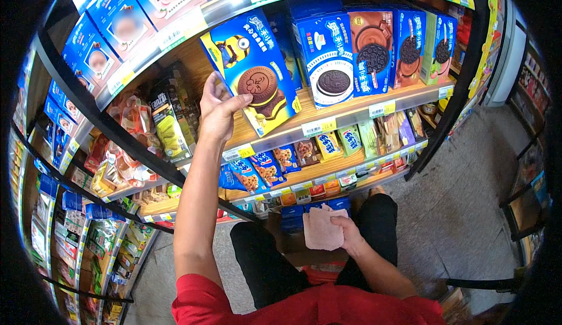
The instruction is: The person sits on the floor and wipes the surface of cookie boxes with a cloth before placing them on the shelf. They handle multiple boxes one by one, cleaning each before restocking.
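Note:
My left hand grips the lower left side of a blue and yellow Oreo box, thumb across its front. The box tilts at the front of a wood-grain shelf, and a yellow cartoon figure and a chocolate cookie are printed on it. Right of it stand a blue Oreo box, a brown and blue one, and further Oreo boxes. Low before my body, my right hand holds a folded pale pink cloth between thumb and fingers.
Price tags line the shelf edge. Snack packets fill the shelf below, and pink and blue boxes stand above. Bagged snacks and a dark Franzzi box lie to the left. Grey floor extends at right.

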A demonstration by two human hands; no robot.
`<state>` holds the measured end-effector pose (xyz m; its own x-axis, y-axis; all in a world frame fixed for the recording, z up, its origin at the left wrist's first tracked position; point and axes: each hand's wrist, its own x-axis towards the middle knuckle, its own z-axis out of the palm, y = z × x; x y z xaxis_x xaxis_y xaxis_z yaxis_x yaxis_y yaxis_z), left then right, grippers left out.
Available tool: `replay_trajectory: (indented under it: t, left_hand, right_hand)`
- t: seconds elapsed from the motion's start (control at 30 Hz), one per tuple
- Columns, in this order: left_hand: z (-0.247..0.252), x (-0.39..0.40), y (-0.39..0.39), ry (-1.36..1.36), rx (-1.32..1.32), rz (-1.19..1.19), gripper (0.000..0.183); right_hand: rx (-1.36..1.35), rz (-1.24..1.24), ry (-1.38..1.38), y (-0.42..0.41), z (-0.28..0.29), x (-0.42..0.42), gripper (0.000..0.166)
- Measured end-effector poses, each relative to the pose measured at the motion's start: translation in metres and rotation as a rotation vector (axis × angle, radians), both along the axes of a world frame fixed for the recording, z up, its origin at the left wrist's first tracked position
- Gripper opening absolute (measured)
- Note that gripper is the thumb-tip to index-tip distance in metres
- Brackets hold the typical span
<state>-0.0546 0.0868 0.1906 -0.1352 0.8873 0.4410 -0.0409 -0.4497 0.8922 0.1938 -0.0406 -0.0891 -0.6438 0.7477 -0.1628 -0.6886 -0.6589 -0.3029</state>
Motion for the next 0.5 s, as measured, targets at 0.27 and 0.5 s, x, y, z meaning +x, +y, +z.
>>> replay_trajectory:
  t: [0.27, 0.5]
  left_hand:
    - [-0.03, -0.004, 0.016, -0.059, -0.016, -0.04, 0.095]
    - [-0.051, 0.0, 0.014, -0.035, -0.117, -0.062, 0.074]
  right_hand:
    - [0.006, 0.033, 0.016, 0.003, -0.009, 0.002, 0.062]
    - [-0.012, 0.041, 0.03, 0.004, -0.014, 0.0, 0.062]
